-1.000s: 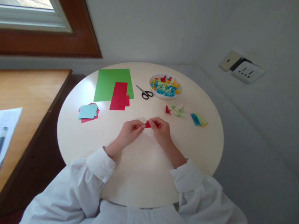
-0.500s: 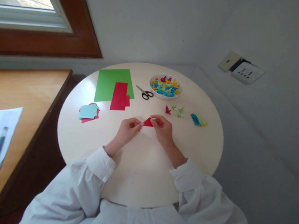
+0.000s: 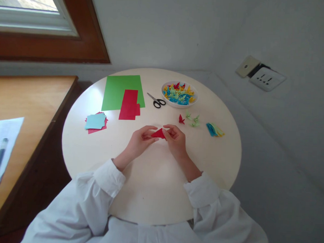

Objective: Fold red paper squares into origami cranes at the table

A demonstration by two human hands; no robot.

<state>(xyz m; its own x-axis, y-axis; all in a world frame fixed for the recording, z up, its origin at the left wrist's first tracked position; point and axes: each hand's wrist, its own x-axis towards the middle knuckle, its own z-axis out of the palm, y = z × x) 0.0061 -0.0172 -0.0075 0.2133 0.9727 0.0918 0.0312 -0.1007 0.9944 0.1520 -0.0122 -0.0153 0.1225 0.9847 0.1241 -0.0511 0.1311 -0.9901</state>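
A small folded piece of red paper [image 3: 157, 133], triangular in outline, is held just above the middle of the round table. My right hand [image 3: 175, 139] pinches its right end between thumb and fingers. Around its left tip, my left hand [image 3: 140, 140] has thumb and index finger parted, one below and one above the paper; whether a finger touches it I cannot tell. Beyond my right hand lie a small red origami crane [image 3: 181, 119] and several pale green cranes [image 3: 195, 121].
On the white table [image 3: 95, 158] are a stack of paper squares [image 3: 95, 121], a green sheet [image 3: 116, 92], red paper strips [image 3: 129, 103], black-handled scissors [image 3: 157, 102], a bowl [image 3: 179, 106] of colourful cranes and blue-yellow folded pieces [image 3: 215, 130]. A wooden desk [image 3: 30, 100] stands left.
The thumb and index finger of my left hand have parted from their pinch at the paper's left end. The red paper has shifted slightly left and tilted, still in my right hand.
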